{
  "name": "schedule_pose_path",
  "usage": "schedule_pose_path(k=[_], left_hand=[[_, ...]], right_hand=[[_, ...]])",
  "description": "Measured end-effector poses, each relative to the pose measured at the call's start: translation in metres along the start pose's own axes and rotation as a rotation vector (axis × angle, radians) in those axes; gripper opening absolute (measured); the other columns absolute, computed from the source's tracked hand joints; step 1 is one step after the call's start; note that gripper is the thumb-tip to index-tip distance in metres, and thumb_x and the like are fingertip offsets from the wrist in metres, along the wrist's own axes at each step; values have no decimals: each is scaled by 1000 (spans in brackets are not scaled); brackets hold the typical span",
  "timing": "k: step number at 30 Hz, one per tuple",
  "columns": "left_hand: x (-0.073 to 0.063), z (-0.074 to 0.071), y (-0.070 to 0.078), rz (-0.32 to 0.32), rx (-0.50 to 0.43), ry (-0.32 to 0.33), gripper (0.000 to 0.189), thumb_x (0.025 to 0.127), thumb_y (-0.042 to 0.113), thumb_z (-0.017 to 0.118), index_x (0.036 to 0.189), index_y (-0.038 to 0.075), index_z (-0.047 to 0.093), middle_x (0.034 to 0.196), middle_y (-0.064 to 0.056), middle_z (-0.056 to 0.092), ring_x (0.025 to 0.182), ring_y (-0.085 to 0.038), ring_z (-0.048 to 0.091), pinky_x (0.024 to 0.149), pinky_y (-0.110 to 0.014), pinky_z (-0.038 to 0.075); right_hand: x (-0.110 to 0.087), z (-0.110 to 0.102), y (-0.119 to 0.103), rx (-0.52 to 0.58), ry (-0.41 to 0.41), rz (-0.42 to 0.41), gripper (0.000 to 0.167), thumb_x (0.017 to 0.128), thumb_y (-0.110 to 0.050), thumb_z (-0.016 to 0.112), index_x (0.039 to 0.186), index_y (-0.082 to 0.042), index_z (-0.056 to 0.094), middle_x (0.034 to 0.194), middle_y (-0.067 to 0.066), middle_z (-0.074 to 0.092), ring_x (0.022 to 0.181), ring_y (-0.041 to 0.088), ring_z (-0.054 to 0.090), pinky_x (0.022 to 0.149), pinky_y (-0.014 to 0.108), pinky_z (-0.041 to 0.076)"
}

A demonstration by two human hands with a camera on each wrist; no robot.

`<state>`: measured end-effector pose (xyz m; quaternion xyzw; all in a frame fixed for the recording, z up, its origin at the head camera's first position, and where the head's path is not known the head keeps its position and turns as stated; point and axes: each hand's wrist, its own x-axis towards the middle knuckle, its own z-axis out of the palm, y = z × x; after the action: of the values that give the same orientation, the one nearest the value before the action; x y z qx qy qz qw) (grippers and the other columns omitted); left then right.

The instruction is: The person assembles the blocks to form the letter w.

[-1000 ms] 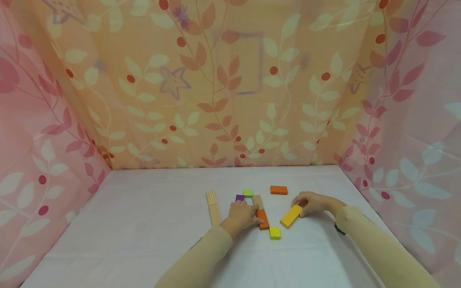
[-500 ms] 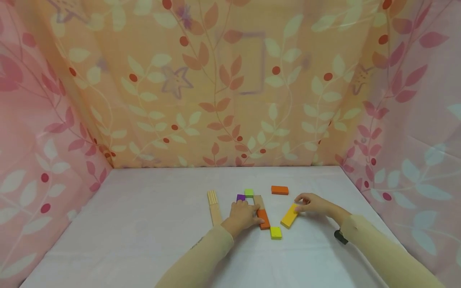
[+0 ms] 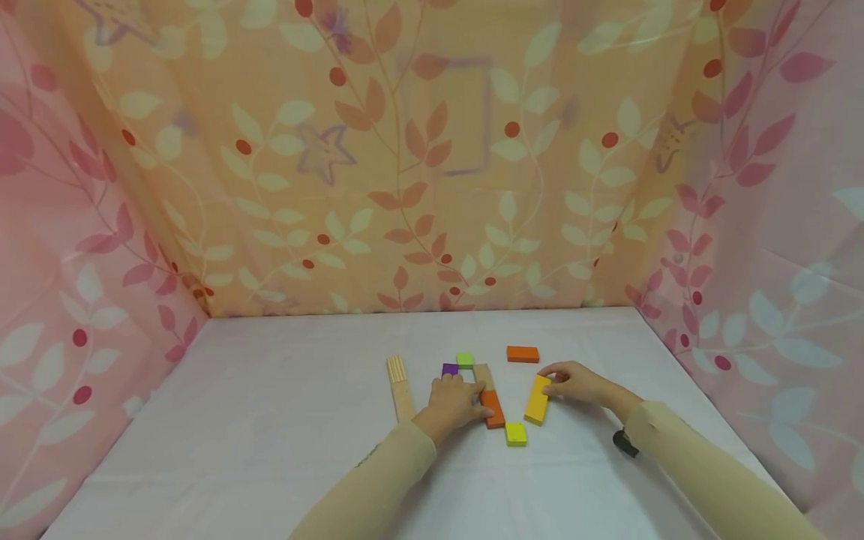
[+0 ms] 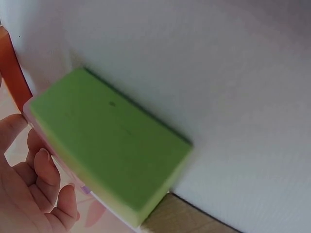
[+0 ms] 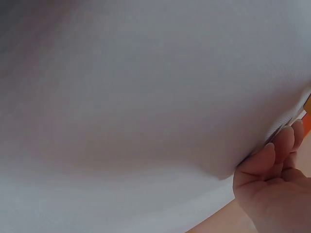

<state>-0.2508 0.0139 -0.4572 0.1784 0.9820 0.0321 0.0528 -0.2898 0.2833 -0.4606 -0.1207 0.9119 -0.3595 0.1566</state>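
Note:
My right hand (image 3: pixel 577 382) pinches the far end of a long yellow block (image 3: pixel 536 403), standing almost in line with the row to its left. My left hand (image 3: pixel 451 403) rests over that row, its thumb touching an orange block (image 3: pixel 492 412) and its index finger by a plain wooden block (image 3: pixel 483 377). Past its knuckles show a purple block (image 3: pixel 449 368) and a light green block (image 3: pixel 465 359). A green block (image 4: pixel 112 141) fills much of the left wrist view beside the bent fingers. In the right wrist view the yellow block is mostly out of frame.
A small bright yellow block (image 3: pixel 516 435) lies at the orange block's near end. Another orange block (image 3: pixel 523 354) lies farther back. Left of the left hand is a pale wooden strip (image 3: pixel 403 397) with thin sticks (image 3: pixel 396 368) at its far end. Patterned curtains (image 3: pixel 405 187) enclose the white table (image 3: pixel 236 435).
The right hand has moved left and turned the yellow block from a diagonal to nearly straight, closer to the row. The left hand has stayed in place on the row.

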Motion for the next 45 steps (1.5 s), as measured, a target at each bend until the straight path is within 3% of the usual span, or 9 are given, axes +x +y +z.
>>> schedule_pose_path(k=[17, 33, 45], left_hand=[[-3, -5, 1, 9, 2, 3, 64, 84, 63, 61, 138, 30, 56, 118, -8, 63, 100, -24, 53, 92, -44, 43], [-4, -7, 1, 8, 24, 9, 64, 84, 64, 60, 138, 31, 56, 115, -8, 63, 97, -22, 53, 89, -42, 43], [-5, -6, 1, 11, 16, -4, 63, 85, 63, 61, 139, 31, 56, 118, -8, 63, 100, -23, 54, 90, -43, 43]], right_hand=[[-1, 5, -5, -4, -34, -88, 45, 89, -24, 73, 124, 2, 62, 78, 2, 46, 76, 19, 43, 64, 31, 34], [-2, 4, -7, -5, -52, -85, 46, 89, -26, 72, 126, 0, 63, 81, 3, 45, 80, 21, 43, 66, 32, 34], [14, -13, 1, 22, 123, 49, 45, 93, -24, 67, 129, 1, 58, 87, 9, 54, 81, 23, 47, 68, 32, 40]])
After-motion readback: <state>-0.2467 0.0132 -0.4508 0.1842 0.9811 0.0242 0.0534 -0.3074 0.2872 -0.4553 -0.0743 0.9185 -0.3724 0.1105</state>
